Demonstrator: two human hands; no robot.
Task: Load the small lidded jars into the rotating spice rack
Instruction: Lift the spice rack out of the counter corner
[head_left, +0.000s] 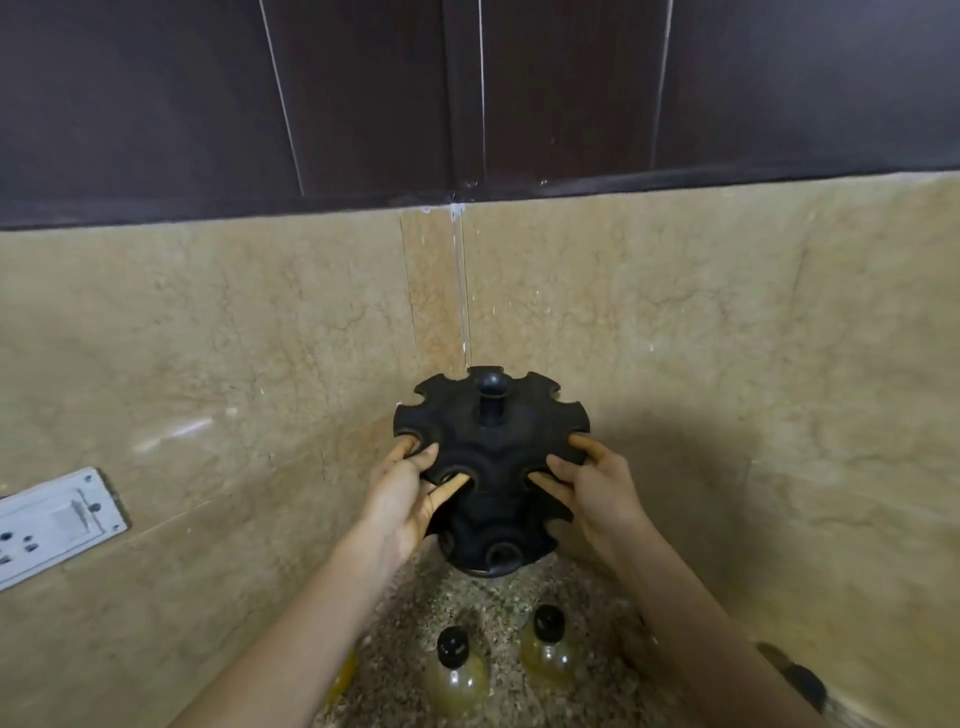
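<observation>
white socket plate (52, 525) sits at the left edge on the beige wall (208, 338). the left hand (402, 499) grips the black spice rack (491, 447) at centre frame, fingers (452, 486) hooked into empty upper slots; the right hand (597, 493) grips the opposite side likewise. the rack stands on the speckled surface (498, 597). below it, the left jar (456, 670) and the right jar (549, 649) stand upright, black-lidded.

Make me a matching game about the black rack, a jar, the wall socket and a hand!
Things:
1. spice rack
2. wall socket
3. right jar
4. right hand

Descriptions:
a. grips the rack's top tier
b. white, on the left wall
c. black, stands in the corner
d. on the counter, black lid

Pairs: 1-c, 2-b, 3-d, 4-a
</observation>
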